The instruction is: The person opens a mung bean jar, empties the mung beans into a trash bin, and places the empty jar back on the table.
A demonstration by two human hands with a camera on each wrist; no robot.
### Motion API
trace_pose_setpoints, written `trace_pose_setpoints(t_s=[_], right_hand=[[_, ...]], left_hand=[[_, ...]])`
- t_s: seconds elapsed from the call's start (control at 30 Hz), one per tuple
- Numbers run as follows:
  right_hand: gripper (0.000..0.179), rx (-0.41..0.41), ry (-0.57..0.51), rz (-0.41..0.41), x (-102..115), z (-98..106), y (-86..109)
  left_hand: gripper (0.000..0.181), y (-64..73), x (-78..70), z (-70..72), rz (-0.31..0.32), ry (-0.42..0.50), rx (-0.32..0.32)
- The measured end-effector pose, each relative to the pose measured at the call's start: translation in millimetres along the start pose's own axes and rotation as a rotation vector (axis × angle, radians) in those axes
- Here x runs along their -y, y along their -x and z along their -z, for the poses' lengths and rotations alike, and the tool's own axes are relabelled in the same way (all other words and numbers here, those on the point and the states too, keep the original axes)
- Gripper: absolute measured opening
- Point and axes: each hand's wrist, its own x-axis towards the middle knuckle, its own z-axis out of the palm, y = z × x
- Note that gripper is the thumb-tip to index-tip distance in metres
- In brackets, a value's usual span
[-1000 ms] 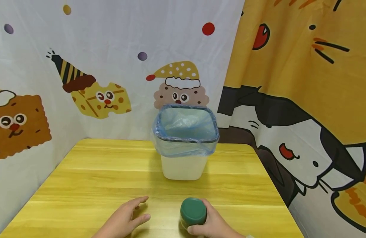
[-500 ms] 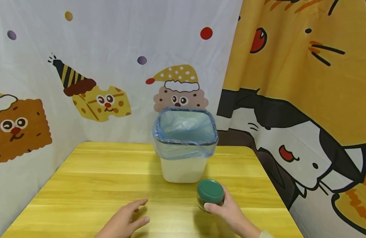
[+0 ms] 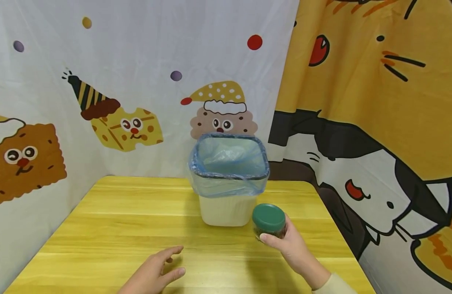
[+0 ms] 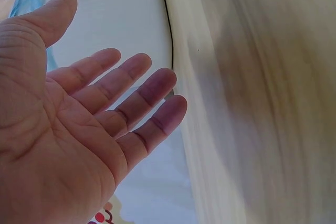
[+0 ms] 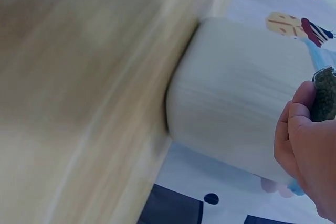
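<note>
My right hand (image 3: 293, 245) grips a small clear jar (image 3: 268, 222) with a green lid, its dark contents showing through the wall. In the head view the jar is upright, just right of the bin's lower part, with a shadow on the table below it. The right wrist view catches part of the jar (image 5: 325, 95) and the curled fingers (image 5: 302, 98). My left hand (image 3: 156, 269) hangs over the near part of the table with its fingers spread and nothing held; the left wrist view shows its palm (image 4: 63, 140).
A whitish bin (image 3: 227, 210) stands toward the back of the yellow wood-grain table (image 3: 137, 212). A translucent blue bag (image 3: 229, 188) lines it and folds over the rim. Printed cartoon curtains (image 3: 145, 41) hang behind and to the right of the table.
My right hand has carried the jar up off the near table, forward and to the right, toward the bin's side. The left hand stays almost where it was.
</note>
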Motion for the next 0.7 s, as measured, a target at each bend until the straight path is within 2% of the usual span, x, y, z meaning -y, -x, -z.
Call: trace_pose_setpoints(t_s=[0.3, 0.47, 0.7], right_hand=[[0.081, 0.026, 0.083, 0.062, 13, 7, -6.3], [0.079, 0.022, 0.087, 0.084, 17, 10, -7.9], [0.072, -0.026, 0.103, 0.098, 26, 17, -10.0]], left_hand=[[0.068, -1.6, -3.6, 7.2, -0.039, -0.051, 0.001], [0.068, -2.2, -8.8, 11.8, -0.069, -0.046, -0.001], [0.065, -0.9, -21.2, 23.5, -0.067, -0.079, -0.06]])
